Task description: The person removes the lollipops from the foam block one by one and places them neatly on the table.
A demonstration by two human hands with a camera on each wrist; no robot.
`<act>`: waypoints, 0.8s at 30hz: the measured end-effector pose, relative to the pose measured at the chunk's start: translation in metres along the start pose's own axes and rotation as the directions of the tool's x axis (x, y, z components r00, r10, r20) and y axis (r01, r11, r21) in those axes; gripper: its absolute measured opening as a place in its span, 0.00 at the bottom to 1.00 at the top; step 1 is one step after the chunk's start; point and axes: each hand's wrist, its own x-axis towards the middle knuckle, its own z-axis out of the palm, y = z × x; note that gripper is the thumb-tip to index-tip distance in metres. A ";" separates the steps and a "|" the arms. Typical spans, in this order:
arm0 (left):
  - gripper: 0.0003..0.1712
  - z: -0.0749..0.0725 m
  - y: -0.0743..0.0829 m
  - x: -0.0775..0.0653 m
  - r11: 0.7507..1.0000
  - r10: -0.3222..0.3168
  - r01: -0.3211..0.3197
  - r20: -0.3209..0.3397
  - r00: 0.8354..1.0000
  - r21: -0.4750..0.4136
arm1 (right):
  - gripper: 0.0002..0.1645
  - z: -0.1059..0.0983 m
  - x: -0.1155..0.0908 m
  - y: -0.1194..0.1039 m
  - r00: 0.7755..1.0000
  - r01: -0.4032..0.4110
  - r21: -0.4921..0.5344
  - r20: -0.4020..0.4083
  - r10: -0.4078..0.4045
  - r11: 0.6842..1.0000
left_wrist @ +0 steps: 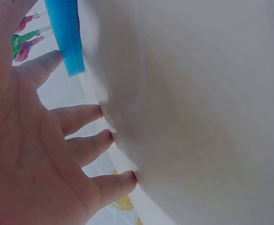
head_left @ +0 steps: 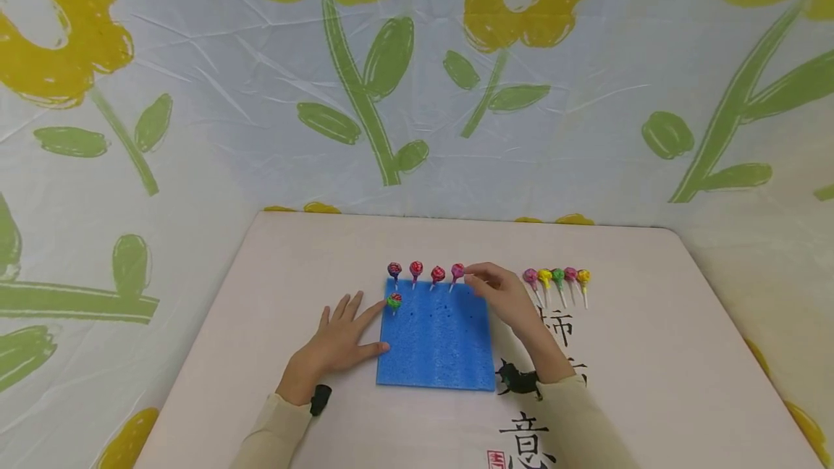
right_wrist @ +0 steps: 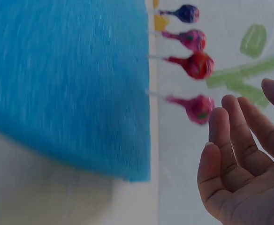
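A blue foam board (head_left: 436, 346) lies on the table, dotted with small holes. Along its far edge stand a dark blue lollipop (head_left: 394, 271), a pink-red lollipop (head_left: 416, 268), a red lollipop (head_left: 438, 274) and a pink lollipop (right_wrist: 199, 108), sticks in the foam. A green-and-red lollipop (head_left: 394, 301) stands nearer, at the board's left side. My left hand (head_left: 339, 342) is spread with fingertips on the table, index finger and thumb at the board's left edge. Beside the pink lollipop's head, my right hand (right_wrist: 249, 173) has loosely bent fingers, apart from each other, gripping nothing.
Right of the board, several wrapped lollipops, among them a green lollipop (head_left: 557, 277), lie in a row on the table (head_left: 260, 273). Black characters (head_left: 526, 440) run down the table's right part. A flower-patterned cloth (head_left: 417, 129) hangs behind.
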 end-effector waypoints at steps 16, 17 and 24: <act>0.47 -0.001 0.000 0.001 1.000 -0.011 0.011 0.008 1.000 0.002 | 0.21 0.059 0.014 -0.007 0.982 0.025 0.206 0.177 -0.063 0.978; 0.47 -0.001 -0.001 0.001 1.000 -0.009 0.009 0.008 1.000 0.002 | 0.21 0.062 0.015 -0.007 0.980 0.023 0.212 0.188 -0.064 0.977; 0.47 -0.001 -0.001 0.001 1.000 -0.003 0.003 0.008 1.000 -0.001 | 0.23 0.079 0.020 -0.008 0.965 -0.007 0.188 0.257 -0.042 0.982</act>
